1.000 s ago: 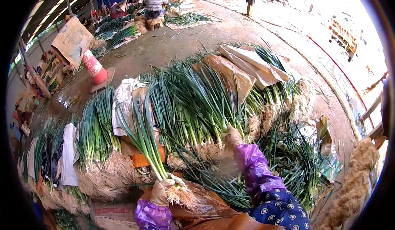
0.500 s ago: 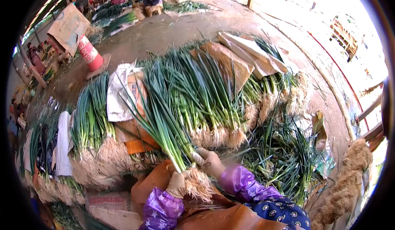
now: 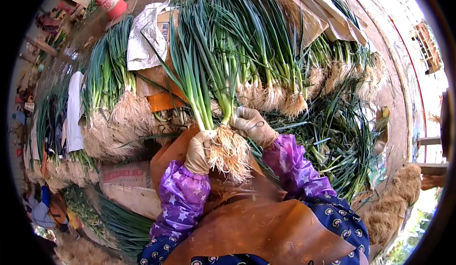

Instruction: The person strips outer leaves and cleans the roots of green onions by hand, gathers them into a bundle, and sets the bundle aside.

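Note:
A bunch of green onions (image 3: pixel 204 101) stands tilted in front of me, its pale, stringy roots (image 3: pixel 229 153) hanging down between my hands. My left hand (image 3: pixel 198 150), in a tan glove, is closed around the stem bases on the left side of the bunch. Gloved in the same way, my right hand (image 3: pixel 253 125) grips the stems on the other side, just above the roots. The leaf tips reach back over a row of other green onions (image 3: pixel 275 70), whose roots point toward me.
A brown apron (image 3: pixel 256 232) covers my lap. Loose leaves (image 3: pixel 332 146) pile up at the right, with a root heap (image 3: pixel 392 203) nearer me. A white sack (image 3: pixel 147 37) and brown paper (image 3: pixel 308 20) lie over the rows. A red stool (image 3: pixel 109 1) stands behind them.
My view has tipped downward. The bunch now stands more upright, and its roots hang between my hands. My right hand has shifted slightly outward while staying on the stems.

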The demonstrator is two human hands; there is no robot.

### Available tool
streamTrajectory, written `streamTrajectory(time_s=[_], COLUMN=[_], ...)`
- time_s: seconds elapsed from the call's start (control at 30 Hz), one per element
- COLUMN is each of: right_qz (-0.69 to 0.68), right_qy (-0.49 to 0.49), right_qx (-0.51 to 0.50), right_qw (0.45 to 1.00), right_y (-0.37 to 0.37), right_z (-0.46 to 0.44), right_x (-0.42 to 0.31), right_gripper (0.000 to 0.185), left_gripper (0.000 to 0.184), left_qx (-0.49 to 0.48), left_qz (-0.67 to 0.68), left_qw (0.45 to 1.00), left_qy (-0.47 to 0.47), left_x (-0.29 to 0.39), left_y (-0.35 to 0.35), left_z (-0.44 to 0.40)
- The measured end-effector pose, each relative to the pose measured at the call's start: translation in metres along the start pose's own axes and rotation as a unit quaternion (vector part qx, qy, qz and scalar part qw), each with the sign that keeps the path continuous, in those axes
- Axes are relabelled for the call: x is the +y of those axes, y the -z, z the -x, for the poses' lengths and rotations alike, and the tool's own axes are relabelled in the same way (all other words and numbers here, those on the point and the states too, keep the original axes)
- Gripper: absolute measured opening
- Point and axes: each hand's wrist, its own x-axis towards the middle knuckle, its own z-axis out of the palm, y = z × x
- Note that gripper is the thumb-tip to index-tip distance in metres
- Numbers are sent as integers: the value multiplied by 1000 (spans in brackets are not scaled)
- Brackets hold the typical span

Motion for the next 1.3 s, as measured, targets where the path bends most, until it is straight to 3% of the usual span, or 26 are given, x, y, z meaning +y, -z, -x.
streamTrajectory(time_s=[0.07, 0.1, 0.17, 0.2, 0.23, 0.27, 0.3, 0.33, 0.37, 0.43, 0.47, 0.57, 0.63, 0.7, 0.73, 0.77, 0.8, 0.83, 0.93, 0.97, 1.03, 1.07, 1.1, 1.2, 1.23, 1.3], right_qz=[97, -100, 109, 373, 647, 686, 687, 606, 245, 169, 140, 81, 347, 261, 79, -109, -153, -135, -298, -350, -300, -255, -177, -204, -234, -215], right_qy=[24, -12, -152, -257, -349, -370, -285, -188, -158, -120, -74, 45, 194, 375, 262, 137, 148, 106, -33, -50, -85, -95, -85, -123, -114, -134], right_qx=[-112, -277, -227, -208, -258, -172, -84, -28, 70, 10, -14, 135, 266, 218, 185, 143, 88, 171, 0, 13, 103, 129, 125, 32, -25, -17], right_qw=[989, 956, 956, 867, 627, 603, 663, 773, 954, 978, 987, 987, 878, 862, 944, 974, 973, 970, 954, 935, 945, 954, 973, 971, 965, 967], right_y=[8, 24, 46, 59, 59, 77, 93, 112, 89, 40, 39, 8, -7, -16, -24, -34, -29, -30, -29, -27, 11, 34, 58, 44, 22, -12], right_z=[16, 22, 43, 47, 44, 52, 49, 35, 27, -6, -29, -58, -53, -58, -47, -32, -22, -16, 22, 39, 52, 56, 52, 29, 17, -10], right_x=[8, 11, 16, 23, 24, 31, 39, 60, 38, -36, -19, -3, 1, 18, 12, 0, -16, -20, -29, -35, -10, 7, 33, 26, 12, -3], right_gripper=[7, 16, 21, 26, 32, 34, 38, 46, 54, 48, 33, 14, 7, 10, 12, 14, 18, 23, 24, 25, 20, 20, 22, 30, 29, 31], left_gripper=[22, 21, 17, 17, 18, 18, 17, 17, 17, 19, 26, 31, 30, 28, 27, 26, 23, 22, 27, 27, 28, 29, 30, 34, 36, 38], left_qx=[-15, -3, 45, 47, 49, 49, 19, -9, -7, 8, 14, 14, -7, 52, 65, 77, 89, 115, 89, 91, 82, -5, -116, -193, -174, -153], left_qz=[-113, -147, -161, -158, -154, -153, -182, -211, -212, -293, -338, -204, -157, -231, -236, -241, -252, -242, -303, -301, -213, -93, -5, 102, 112, 10], left_qw=[992, 987, 982, 983, 983, 983, 978, 970, 971, 950, 936, 973, 982, 963, 962, 960, 953, 949, 929, 930, 962, 992, 993, 976, 978, 988], left_qy=[-46, -59, -85, -85, -85, -84, -102, -118, -111, -103, -100, -105, -109, -128, -124, -120, -146, -168, -191, -192, -152, -80, -29, 10, 14, -24], left_x=[2, 2, -1, -2, -4, -5, -7, -11, -15, -16, -14, -14, -14, -17, -16, -14, -11, -12, -13, -13, -7, -4, 1, -5, -10, -16], left_y=[-3, -7, -7, -7, -9, -4, 3, 8, 5, -9, -8, -8, -5, -8, -9, -11, -17, -18, -22, -17, -2, -1, 3, -3, -1, 3], left_z=[1, -1, -2, -2, -2, -5, -10, -12, -8, -3, -3, -3, -7, -11, -11, -10, -8, -9, -12, -14, -14, -8, -3, 13, 18, 18])
